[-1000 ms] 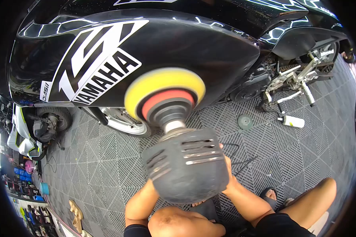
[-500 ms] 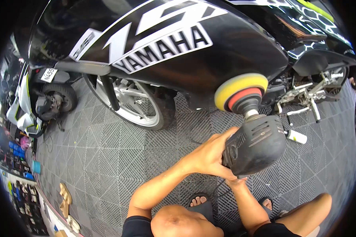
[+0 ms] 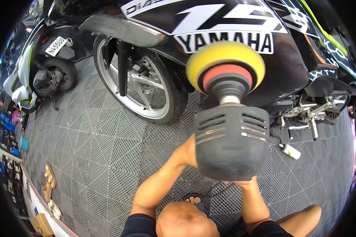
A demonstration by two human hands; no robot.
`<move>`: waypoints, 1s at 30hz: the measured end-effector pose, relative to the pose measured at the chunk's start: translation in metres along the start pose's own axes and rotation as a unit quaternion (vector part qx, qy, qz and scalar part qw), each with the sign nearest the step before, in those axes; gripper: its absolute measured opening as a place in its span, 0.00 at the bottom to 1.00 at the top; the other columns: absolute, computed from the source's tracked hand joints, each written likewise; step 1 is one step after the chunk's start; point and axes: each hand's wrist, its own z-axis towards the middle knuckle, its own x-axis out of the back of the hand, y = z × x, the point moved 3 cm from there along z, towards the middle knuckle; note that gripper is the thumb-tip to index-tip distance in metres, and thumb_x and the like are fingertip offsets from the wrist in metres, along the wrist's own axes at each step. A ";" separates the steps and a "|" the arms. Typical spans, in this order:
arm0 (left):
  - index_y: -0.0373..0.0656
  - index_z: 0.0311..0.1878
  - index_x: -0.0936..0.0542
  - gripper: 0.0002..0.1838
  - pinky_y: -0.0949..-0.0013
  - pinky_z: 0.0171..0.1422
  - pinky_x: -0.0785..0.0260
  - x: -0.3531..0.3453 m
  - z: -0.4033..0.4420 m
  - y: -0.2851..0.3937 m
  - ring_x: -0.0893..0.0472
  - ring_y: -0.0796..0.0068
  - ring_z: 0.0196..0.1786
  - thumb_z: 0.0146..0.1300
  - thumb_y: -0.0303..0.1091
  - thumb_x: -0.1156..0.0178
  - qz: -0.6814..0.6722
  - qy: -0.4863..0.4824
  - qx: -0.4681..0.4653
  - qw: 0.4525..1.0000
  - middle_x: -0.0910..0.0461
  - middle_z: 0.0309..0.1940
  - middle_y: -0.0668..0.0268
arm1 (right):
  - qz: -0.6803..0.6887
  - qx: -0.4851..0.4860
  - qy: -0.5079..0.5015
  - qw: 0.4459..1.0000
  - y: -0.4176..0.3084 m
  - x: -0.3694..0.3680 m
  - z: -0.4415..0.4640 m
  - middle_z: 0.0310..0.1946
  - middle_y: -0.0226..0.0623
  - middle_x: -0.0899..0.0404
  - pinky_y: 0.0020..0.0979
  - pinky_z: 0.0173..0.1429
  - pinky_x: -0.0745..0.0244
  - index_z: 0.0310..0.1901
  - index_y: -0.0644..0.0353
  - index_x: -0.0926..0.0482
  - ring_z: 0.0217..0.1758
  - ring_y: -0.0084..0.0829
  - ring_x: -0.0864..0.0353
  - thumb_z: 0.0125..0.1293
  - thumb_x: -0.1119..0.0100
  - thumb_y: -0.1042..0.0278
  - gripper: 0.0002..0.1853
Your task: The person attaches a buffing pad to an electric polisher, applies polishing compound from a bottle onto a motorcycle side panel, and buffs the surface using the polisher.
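Knee (image 3: 186, 223) sits lowest in my view. I've got the left hand (image 3: 189, 152) clamped on the left side of the black polisher (image 3: 232, 144), fingers hidden behind the housing. Right hand (image 3: 244, 183) is at the housing's lower edge, mostly covered; I can't tell how closed. Polisher is mid-view, above the floor (image 3: 103, 146), yellow pad (image 3: 225, 53) up against or just in front of the black panel (image 3: 283, 79) with YAMAHA lettering; contact unclear to me. White bottle (image 3: 291, 151) lies tilted on the floor, right side, contents not visible. Cardboard box (image 3: 42, 226) at lower left, can't make out its inside. Tan sandals (image 3: 47, 183) left on the floor. Front wheel (image 3: 146, 81) behind that. Farther left, blue bucket (image 3: 24, 143), contents too small to tell, then a second motorbike (image 3: 25, 85), plate N455UO.
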 end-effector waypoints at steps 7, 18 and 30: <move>0.35 0.58 0.29 0.49 0.64 0.56 0.28 -0.021 0.033 0.011 0.19 0.67 0.49 0.29 0.42 0.18 0.026 -0.020 -0.028 0.999 0.19 0.46 0.57 | 0.337 -0.212 0.052 0.916 0.033 -0.006 -0.060 0.58 0.44 0.29 0.42 0.66 0.32 0.63 0.60 0.35 0.60 0.43 0.29 0.48 0.27 0.51 0.42; 0.35 0.56 0.27 0.45 0.63 0.56 0.28 0.006 -0.010 -0.021 0.19 0.65 0.48 0.29 0.39 0.20 -0.050 -0.045 0.018 0.998 0.20 0.47 0.57 | -0.011 -0.012 0.010 1.000 0.012 -0.001 0.002 0.48 0.52 0.20 0.37 0.43 0.19 0.55 0.73 0.32 0.42 0.47 0.15 0.46 0.26 0.54 0.40; 0.35 0.55 0.26 0.45 0.62 0.56 0.28 -0.044 0.038 -0.032 0.19 0.64 0.49 0.26 0.36 0.21 0.000 -0.018 -0.076 0.997 0.20 0.48 0.58 | -0.001 -0.150 0.040 0.988 0.085 0.043 -0.080 0.38 0.44 0.15 0.32 0.44 0.20 0.50 0.74 0.24 0.36 0.36 0.14 0.56 0.36 0.73 0.21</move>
